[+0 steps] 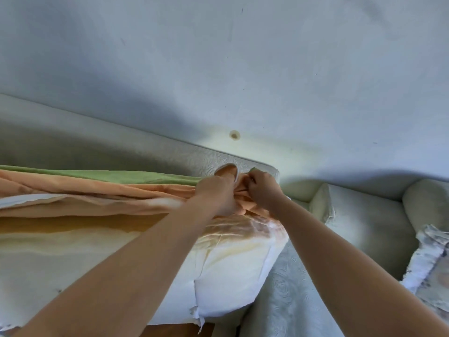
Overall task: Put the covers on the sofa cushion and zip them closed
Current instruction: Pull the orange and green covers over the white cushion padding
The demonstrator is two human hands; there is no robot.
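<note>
A long sofa cushion (102,259) in a worn white and yellowish inner lining lies across the sofa seat in front of me. An orange cover (80,193) is bunched along its far side, with a green cloth (116,175) behind it. At the cushion's far right corner my left hand (215,194) grips a fold of the orange cover. My right hand (262,192) pinches the same cover just to the right, fingers curled. The two hands are almost touching. The zip is hidden.
A pale textured sofa back (184,154) runs behind the cushion against a grey-white wall (243,69). A rounded sofa arm (364,215) stands at the right. A frayed patterned cloth (430,263) lies at the far right edge. Textured seat fabric (286,300) shows beside the cushion.
</note>
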